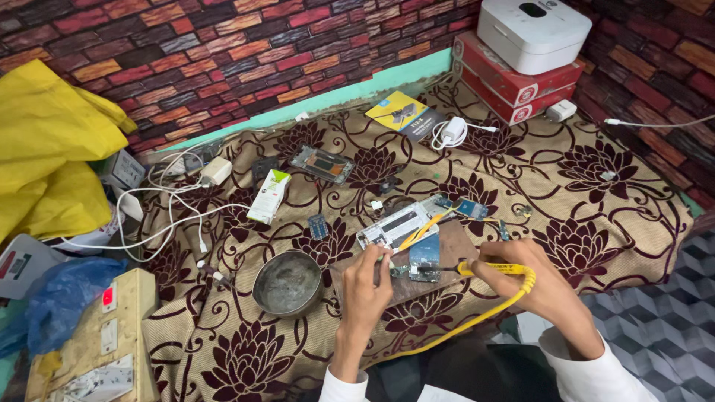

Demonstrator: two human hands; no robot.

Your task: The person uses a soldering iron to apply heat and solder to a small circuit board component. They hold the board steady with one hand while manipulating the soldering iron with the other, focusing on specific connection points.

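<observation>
We see a small circuit board [424, 260] lying on a wooden block [439, 253] between our 2 hands; it looks light, thin and fragile, best held by its edges. Our right hand [547, 286] grips a yellow soldering iron [491, 269], tip toward the board. Our left hand [365, 286] pinches something too small to identify beside it. A metal bowl [287, 283] sits left of that hand.

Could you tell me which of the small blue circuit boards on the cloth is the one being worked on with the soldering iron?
The blue board on the wooden block, between left hand and right hand, at the iron's tip; the others lie untouched.

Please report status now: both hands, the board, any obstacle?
Right hand grips yellow soldering iron, tip on small blue circuit board. Left hand steadies board. Round grey metal bowl beside, apart.
</observation>
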